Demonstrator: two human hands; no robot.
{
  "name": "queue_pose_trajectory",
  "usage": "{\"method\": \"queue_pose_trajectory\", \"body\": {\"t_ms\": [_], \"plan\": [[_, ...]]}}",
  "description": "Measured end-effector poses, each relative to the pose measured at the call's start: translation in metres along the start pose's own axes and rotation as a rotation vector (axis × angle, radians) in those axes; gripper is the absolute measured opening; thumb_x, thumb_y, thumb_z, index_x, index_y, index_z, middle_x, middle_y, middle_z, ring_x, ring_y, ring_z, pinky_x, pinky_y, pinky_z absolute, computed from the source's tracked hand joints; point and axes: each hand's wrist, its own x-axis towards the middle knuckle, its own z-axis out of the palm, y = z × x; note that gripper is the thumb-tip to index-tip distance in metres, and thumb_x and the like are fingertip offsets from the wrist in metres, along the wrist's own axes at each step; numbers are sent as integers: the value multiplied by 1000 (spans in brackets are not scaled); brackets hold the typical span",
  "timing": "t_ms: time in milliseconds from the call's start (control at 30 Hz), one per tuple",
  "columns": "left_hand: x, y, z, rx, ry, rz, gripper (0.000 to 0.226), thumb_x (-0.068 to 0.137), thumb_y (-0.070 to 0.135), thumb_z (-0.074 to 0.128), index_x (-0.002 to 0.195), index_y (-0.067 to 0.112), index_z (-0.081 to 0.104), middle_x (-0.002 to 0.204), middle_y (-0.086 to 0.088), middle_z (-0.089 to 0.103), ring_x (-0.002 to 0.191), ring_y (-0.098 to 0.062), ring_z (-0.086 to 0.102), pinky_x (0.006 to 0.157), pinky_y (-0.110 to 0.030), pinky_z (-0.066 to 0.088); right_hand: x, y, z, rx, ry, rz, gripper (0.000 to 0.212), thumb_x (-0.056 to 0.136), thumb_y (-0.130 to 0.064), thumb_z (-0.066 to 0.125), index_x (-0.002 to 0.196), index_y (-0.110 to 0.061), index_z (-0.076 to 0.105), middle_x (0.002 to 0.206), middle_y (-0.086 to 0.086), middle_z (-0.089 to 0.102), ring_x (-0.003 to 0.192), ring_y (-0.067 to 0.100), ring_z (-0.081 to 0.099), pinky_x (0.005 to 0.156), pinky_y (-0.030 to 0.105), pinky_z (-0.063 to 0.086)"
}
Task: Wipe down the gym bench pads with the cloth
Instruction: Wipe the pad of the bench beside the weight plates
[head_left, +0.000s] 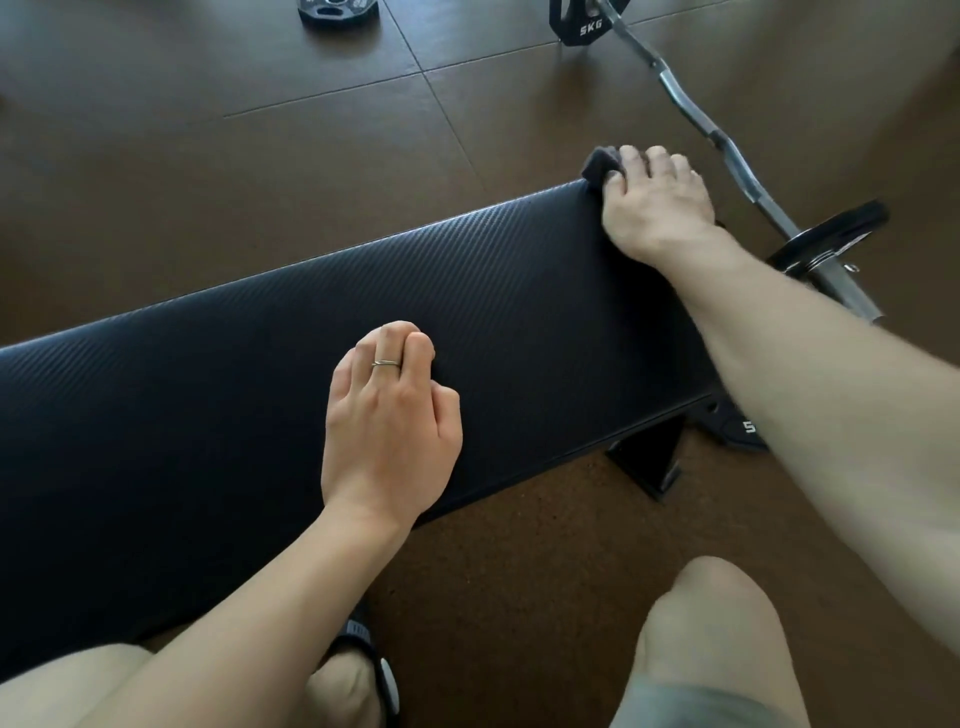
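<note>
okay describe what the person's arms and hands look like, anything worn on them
Both forearms are bare, with no sleeves, gloves or watch in view. The left hand wears a thin silver ring on one of its fingers. The right hand shows nothing worn.

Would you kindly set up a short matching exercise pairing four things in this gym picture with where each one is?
Things:
1. cloth
2. left hand
3. curl bar
4. loose weight plate

Places:
A. resting on the middle of the bench pad
B. on the floor beyond the pad's right end
C. under the right hand at the pad's far right corner
D. on the floor, far left

Pairs: 1-C, 2-A, 3-B, 4-D
</note>
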Motion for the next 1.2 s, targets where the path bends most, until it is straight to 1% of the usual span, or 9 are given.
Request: {"method": "queue_pose_trajectory", "body": {"t_ms": [67, 167, 233, 367, 500, 700, 833, 1067, 1200], "plan": [[0, 0, 0, 1, -2, 3, 26, 95, 24, 42, 115, 11, 53, 124, -8, 54, 121, -29, 53, 110, -50, 44, -21, -28, 8, 11, 19, -17, 58, 107, -41, 19, 162, -22, 21, 170, 11, 14, 156, 34, 11, 126, 48, 8], [-1, 1, 0, 4, -8, -7, 25, 96, 21, 45, 116, 10, 53, 125, -8, 54, 122, -29, 52, 110, -50, 43, -75, -86, 26, 10, 57, -332, 55, 107, -40, 25, 159, -24, 27, 169, 8, 20, 155, 32, 15, 125, 46, 12], [-1, 2, -1, 14, -17, -8, 27, 96, 22, 45, 119, 9, 53, 128, -9, 53, 124, -30, 51, 111, -50, 42, -100, -109, 34, 41, -11, -508, 56, 109, -42, 23, 163, -27, 20, 172, 2, 13, 158, 27, 7, 127, 43, 4], [-1, 1, -2, 11, -22, -13, 26, 96, 20, 46, 117, 9, 54, 128, -9, 54, 125, -30, 50, 111, -50, 40, -74, -92, 23, 18, -26, -600, 54, 110, -44, 23, 163, -30, 20, 170, -2, 20, 158, 21, 11, 127, 37, 3], [-1, 0, -1, -14, -13, -9, 22, 96, 19, 47, 114, 10, 54, 126, -7, 53, 124, -28, 50, 111, -50, 40, -27, -47, 3, -13, -26, -435, 52, 110, -40, 23, 158, -21, 32, 159, 9, 39, 151, 26, 27, 125, 40, 14], [0, 0, -1, -18, -17, -7, 20, 95, 19, 49, 113, 11, 53, 124, -6, 52, 122, -28, 50, 110, -51, 40, -32, 32, -3, 32, -8, -76, 60, 110, -46, 16, 165, -20, 15, 172, 7, 12, 158, 26, 12, 128, 40, 8], [-2, 1, -2, -16, -20, 1, 21, 96, 18, 51, 115, 9, 53, 126, -9, 52, 123, -31, 50, 109, -53, 42, -79, 60, 4, 113, 39, 108, 61, 110, -46, 18, 164, -17, 18, 157, 19, 35, 143, 38, 36, 118, 48, 27], [-3, 1, -1, -26, -23, 0, 23, 96, 19, 50, 116, 9, 53, 126, -10, 51, 123, -31, 49, 108, -54, 42, -171, 81, 17, 136, 86, 263, 62, 110, -47, 17, 164, -17, 14, 150, 24, 36, 135, 41, 40, 114, 51, 35], [-3, 1, -1, -19, -18, -4, 22, 96, 18, 50, 116, 9, 53, 126, -10, 51, 123, -31, 48, 109, -54, 41, -154, 73, 14, 91, 64, 254, 61, 110, -45, 17, 164, -18, 10, 154, 27, 30, 138, 44, 36, 116, 53, 29]]}}
